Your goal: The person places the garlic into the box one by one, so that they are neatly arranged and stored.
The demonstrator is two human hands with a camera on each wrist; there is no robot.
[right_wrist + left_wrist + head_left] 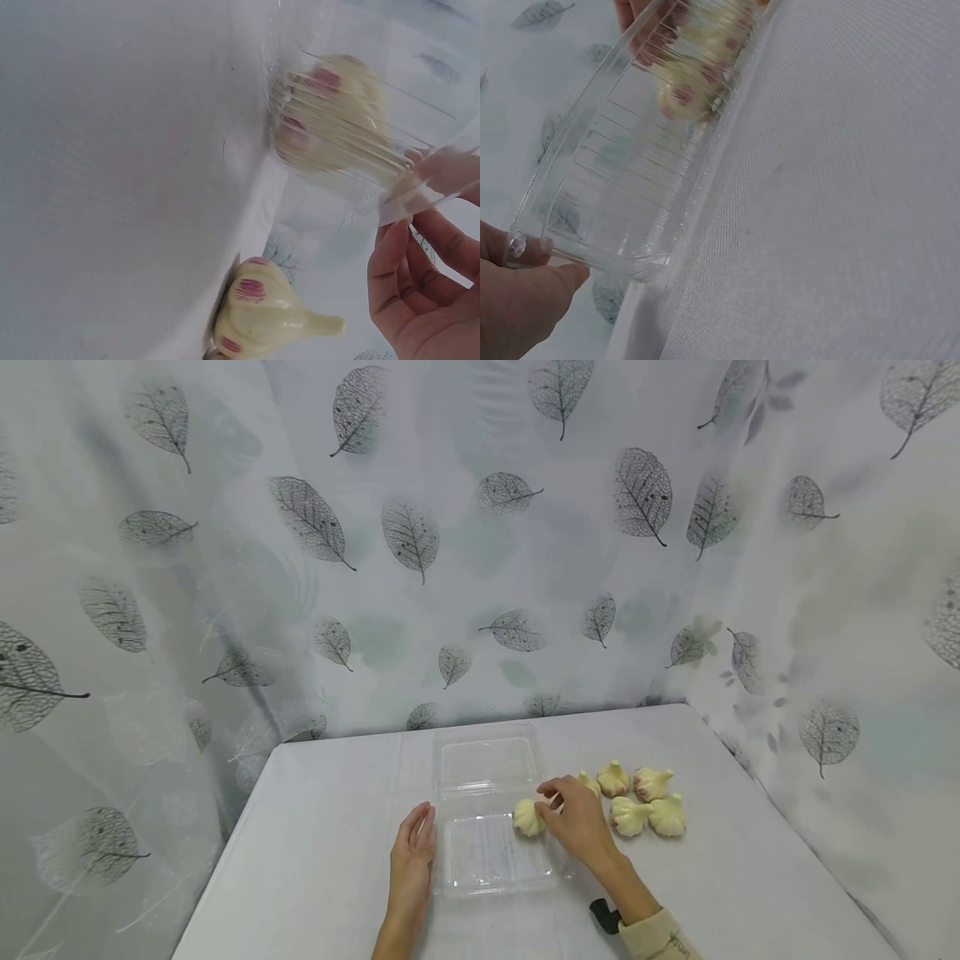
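A clear plastic clamshell container lies open on the table, its lid folded out towards the back. My left hand is at the container's left side; in the left wrist view its thumb and a finger pinch the rim corner. My right hand pinches the stem of a garlic bulb at the tray's back right part. Through the clear wall, the right wrist view shows this bulb, cream with pink patches, low in the tray. Whether it touches the floor I cannot tell.
Several more garlic bulbs lie on the white-covered table to the right of the container. One loose bulb shows near the right hand. A leaf-patterned curtain stands behind and at both sides.
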